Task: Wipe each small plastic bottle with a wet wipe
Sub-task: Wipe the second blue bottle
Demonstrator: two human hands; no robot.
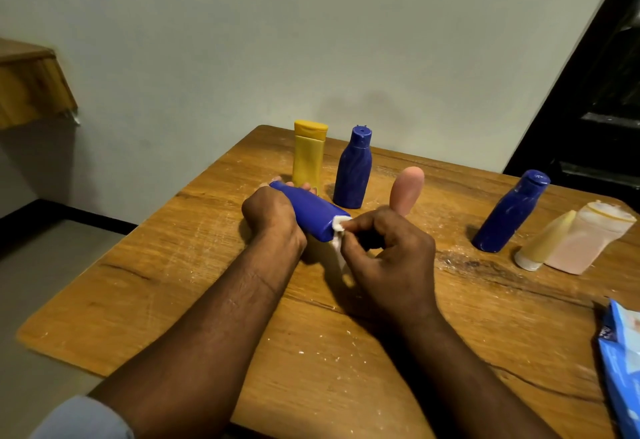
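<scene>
Head view: left hand (272, 216) curled round a blue bottle (311, 211), held on its side, apparently just clear of the table (173, 265), mid-table. Right hand (388, 251) pinches a white wipe (339, 227) against that bottle's near end. Behind stand a yellow bottle (309, 158) and a second blue one (353, 171); wipes pack (620, 362) at right edge.

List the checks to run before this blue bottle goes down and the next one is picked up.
1. Left hand grips the held blue bottle: ok.
2. Right hand pinches the wet wipe: ok.
3. Wipe touches the bottle's base end: ok.
4. Whole bottle surface wiped: cannot tell.
5. Yellow bottle and rear blue bottle standing upright: ok.
6. Wipe packet in view at the table's right edge: ok.
</scene>
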